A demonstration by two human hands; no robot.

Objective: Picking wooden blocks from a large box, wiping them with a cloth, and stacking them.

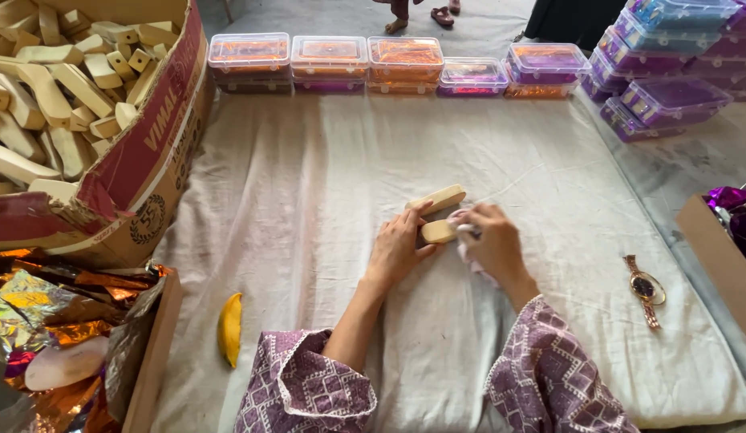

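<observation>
On the big white cloth [325, 240] that covers the table, we press a small tan wooden block [437, 232] down with our left hand [399, 250]. The fingers lie flat over the block's near end, holding it still, not curled around it. Our right hand [493, 244] is closed around a small pale rag [468, 240] and rubs it on the block's other end. A second wooden block [437, 198] lies just behind the first one, touching or almost touching it.

We think a few things could go wrong. The cloth is soft and loose, so a hard rub could bunch it up and make the block slide away. The block behind could get bumped and pushed off its spot. The rag is small, so it could slip out of our fingers.

To the left, a big cardboard box [140, 160] is full of many more wooden blocks, and its torn wall leans toward the cloth. Below it sits a box of shiny foil sheets [60, 297]. Along the far edge stands a row of clear plastic boxes [397, 62] with orange and purple things inside, and more are stacked at the right [670, 100]. A yellow curved thing [230, 329] lies near our left sleeve. A wristwatch [646, 289] lies to the right, well apart from our hands. Nothing stands between our hands and the block.
</observation>
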